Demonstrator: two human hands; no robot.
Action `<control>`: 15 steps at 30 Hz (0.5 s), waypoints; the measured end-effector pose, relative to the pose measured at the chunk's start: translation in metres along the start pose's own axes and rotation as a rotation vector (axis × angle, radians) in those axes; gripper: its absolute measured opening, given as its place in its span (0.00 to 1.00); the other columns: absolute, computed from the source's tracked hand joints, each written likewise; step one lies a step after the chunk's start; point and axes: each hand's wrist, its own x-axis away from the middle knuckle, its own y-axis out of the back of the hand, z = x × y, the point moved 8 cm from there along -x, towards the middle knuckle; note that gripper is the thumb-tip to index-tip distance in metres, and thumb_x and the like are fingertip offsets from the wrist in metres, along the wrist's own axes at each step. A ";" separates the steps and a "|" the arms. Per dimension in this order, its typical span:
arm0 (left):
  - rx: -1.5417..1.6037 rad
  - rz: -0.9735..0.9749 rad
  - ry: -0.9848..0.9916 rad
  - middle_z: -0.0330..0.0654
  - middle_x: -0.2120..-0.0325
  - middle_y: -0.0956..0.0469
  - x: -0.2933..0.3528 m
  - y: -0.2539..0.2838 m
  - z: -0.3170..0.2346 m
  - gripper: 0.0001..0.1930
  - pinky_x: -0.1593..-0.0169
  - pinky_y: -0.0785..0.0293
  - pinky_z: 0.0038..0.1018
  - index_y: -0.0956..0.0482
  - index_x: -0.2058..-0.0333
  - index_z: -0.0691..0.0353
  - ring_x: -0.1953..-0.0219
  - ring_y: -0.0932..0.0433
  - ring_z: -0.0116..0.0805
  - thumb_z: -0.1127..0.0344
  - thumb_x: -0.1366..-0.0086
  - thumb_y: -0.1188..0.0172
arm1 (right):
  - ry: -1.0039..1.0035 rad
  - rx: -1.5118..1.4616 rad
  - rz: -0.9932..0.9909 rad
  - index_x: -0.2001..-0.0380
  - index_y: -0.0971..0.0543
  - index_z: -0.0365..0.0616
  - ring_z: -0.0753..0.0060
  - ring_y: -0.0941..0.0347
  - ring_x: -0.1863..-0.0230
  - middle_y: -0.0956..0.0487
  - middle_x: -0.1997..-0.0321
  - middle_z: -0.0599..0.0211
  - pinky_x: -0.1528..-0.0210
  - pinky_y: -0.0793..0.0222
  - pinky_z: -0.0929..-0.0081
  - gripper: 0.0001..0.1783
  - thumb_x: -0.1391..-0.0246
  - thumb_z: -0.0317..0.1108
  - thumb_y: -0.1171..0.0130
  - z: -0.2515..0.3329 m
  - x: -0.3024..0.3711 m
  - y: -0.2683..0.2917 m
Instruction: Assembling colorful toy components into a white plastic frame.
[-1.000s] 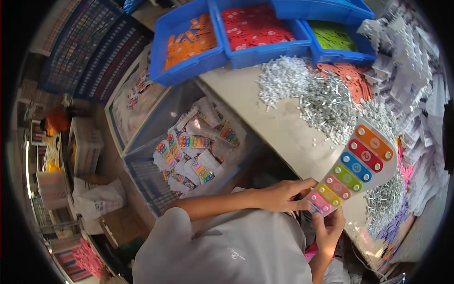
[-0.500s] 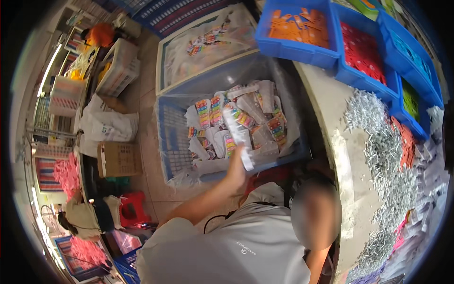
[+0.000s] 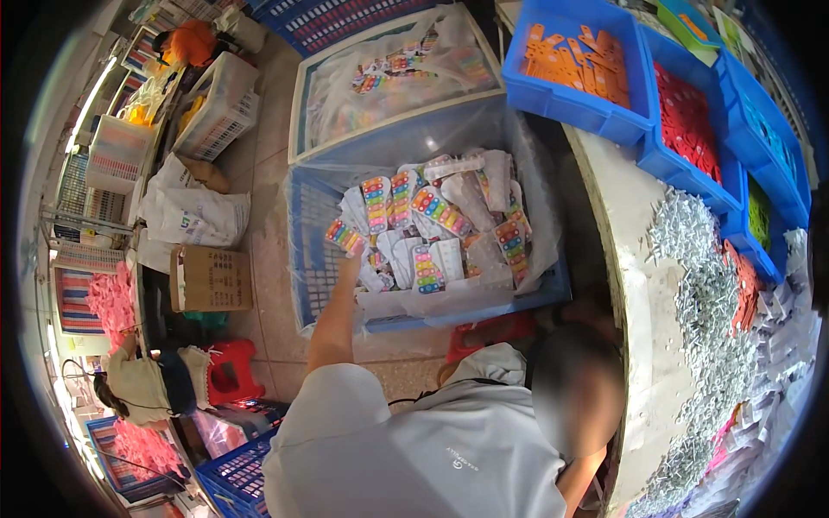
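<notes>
My left arm reaches out over a blue plastic crate (image 3: 318, 207) lined with clear film. At the pile's left side, my left hand (image 3: 353, 261) is closed on the lower end of a small toy xylophone (image 3: 344, 235) with rainbow bars on a white board. Many more xylophones lie heaped in the crate, some with bars facing up, like the tilted one (image 3: 439, 212) in the middle, others showing plain white backs. Of my right arm, only a part (image 3: 580, 479) shows beside the workbench; the right hand is hidden.
To the right, a workbench (image 3: 617, 207) carries blue bins of orange pieces (image 3: 587, 71) and red pieces (image 3: 686, 121), plus a long heap of screws (image 3: 704, 345). A second film-covered crate (image 3: 302, 104) stands behind. Left are a cardboard box (image 3: 211, 281), a red stool (image 3: 233, 371) and another person (image 3: 160, 384).
My left hand has moved left from the middle of the pile. The white-backed long piece it held has left the hand, which now grips a xylophone at the left.
</notes>
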 end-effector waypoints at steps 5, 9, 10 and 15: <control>-0.261 -0.131 -0.687 0.58 0.43 0.24 0.106 -0.055 -0.109 0.38 0.38 0.31 0.41 0.33 0.37 0.70 0.40 0.25 0.54 0.54 0.39 0.30 | 0.031 -0.020 -0.031 0.59 0.22 0.35 0.53 0.24 0.68 0.22 0.66 0.52 0.64 0.29 0.64 0.07 0.41 0.19 0.42 0.011 -0.007 0.012; 0.046 0.265 -1.079 0.53 0.51 0.21 0.314 -0.172 -0.246 0.21 0.39 0.31 0.39 0.28 0.44 0.70 0.46 0.23 0.49 0.68 0.33 0.37 | -0.045 0.033 -0.270 0.63 0.21 0.35 0.54 0.23 0.67 0.22 0.68 0.53 0.65 0.29 0.67 0.04 0.42 0.19 0.40 -0.010 0.011 0.055; 0.072 0.368 -1.160 0.51 0.52 0.22 0.370 -0.181 -0.270 0.17 0.41 0.30 0.38 0.26 0.48 0.68 0.47 0.23 0.47 0.70 0.33 0.38 | -0.049 0.025 -0.297 0.63 0.21 0.35 0.53 0.23 0.67 0.22 0.68 0.54 0.65 0.29 0.66 0.04 0.43 0.19 0.39 -0.012 0.011 0.060; 0.243 0.828 -1.795 0.45 0.61 0.19 0.597 -0.206 -0.317 0.10 0.48 0.27 0.42 0.19 0.59 0.62 0.57 0.21 0.49 0.73 0.40 0.33 | -0.010 0.057 -0.495 0.67 0.20 0.38 0.50 0.25 0.68 0.23 0.72 0.56 0.65 0.29 0.61 0.06 0.49 0.19 0.35 -0.030 0.019 0.090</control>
